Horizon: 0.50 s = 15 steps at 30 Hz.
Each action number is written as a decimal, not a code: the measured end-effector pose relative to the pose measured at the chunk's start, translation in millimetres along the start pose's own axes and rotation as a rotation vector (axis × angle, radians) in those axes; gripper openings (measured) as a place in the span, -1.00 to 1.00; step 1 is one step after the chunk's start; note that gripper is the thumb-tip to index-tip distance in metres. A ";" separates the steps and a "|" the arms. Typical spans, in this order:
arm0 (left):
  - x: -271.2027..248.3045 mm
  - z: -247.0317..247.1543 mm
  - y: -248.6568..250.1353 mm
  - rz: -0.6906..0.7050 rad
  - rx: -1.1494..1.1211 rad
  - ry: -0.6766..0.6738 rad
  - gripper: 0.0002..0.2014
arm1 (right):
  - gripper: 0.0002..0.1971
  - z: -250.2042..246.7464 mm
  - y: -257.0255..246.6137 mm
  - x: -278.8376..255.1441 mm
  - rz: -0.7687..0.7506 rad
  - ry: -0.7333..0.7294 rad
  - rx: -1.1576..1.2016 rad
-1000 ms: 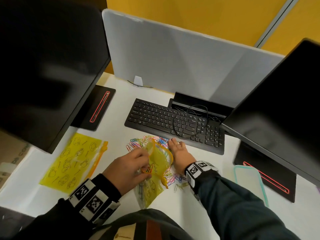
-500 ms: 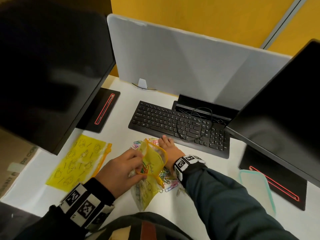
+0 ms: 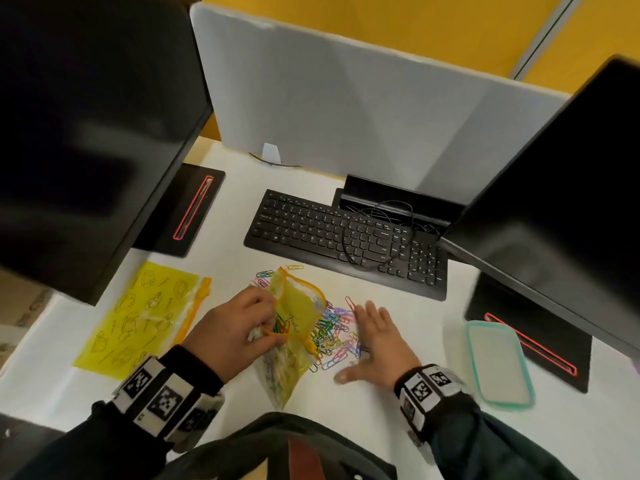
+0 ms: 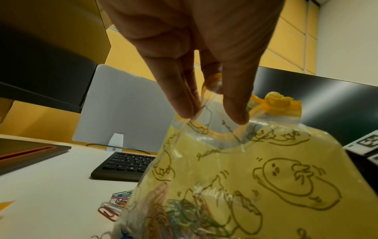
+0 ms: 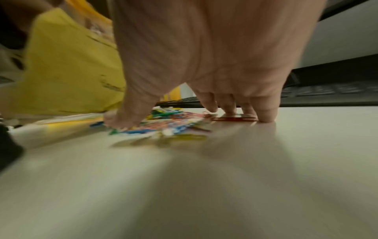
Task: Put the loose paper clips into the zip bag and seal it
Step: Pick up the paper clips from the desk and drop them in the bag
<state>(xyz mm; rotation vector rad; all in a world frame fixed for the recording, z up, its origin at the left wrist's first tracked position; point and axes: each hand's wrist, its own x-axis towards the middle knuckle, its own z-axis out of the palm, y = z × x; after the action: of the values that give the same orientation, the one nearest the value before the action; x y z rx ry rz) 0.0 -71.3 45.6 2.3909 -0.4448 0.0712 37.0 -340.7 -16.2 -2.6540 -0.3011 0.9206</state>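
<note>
A yellow printed zip bag point(image 3: 294, 327) point(image 4: 235, 169) with an orange zip strip stands in front of me on the white desk, mouth held wide. My left hand point(image 3: 239, 327) point(image 4: 206, 77) pinches its rim between thumb and fingers. Some coloured paper clips point(image 4: 180, 210) lie inside the bag. A heap of loose coloured paper clips point(image 3: 332, 332) point(image 5: 163, 121) lies on the desk just right of the bag. My right hand point(image 3: 375, 344) point(image 5: 204, 97) lies spread on the desk at the heap's right edge, fingertips touching the desk and clips, gripping nothing.
A second flat yellow zip bag point(image 3: 138, 320) lies at the left. A black keyboard point(image 3: 346, 237) with a cable sits behind the clips. A teal-rimmed container lid point(image 3: 498, 363) lies at the right. Two dark monitors point(image 3: 86, 133) overhang both sides on black stands.
My right hand has moved from the far side of the bag near the keyboard to the desk right of the clips, fingers spread. The left hand keeps its hold on the bag.
</note>
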 end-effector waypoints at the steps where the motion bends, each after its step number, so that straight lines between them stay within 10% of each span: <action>1: 0.3 0.2 0.1 0.000 0.003 -0.002 -0.72 | 0.25 7.0 -8.9 0.9 -0.028 -0.005 -0.020; 8: -4.0 -0.8 4.2 0.004 -0.004 -0.017 -0.73 | -0.57 22.9 -38.9 3.9 -0.079 0.339 0.016; 15: -5.5 3.5 12.3 0.016 0.003 -0.026 -0.73 | -0.76 10.4 -32.8 7.5 0.031 0.366 0.058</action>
<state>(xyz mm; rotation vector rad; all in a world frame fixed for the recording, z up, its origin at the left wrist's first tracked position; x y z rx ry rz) -9.5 -80.6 49.8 2.3935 -0.4767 0.0476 33.2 -305.7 -16.3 -2.7100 -0.1438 0.4279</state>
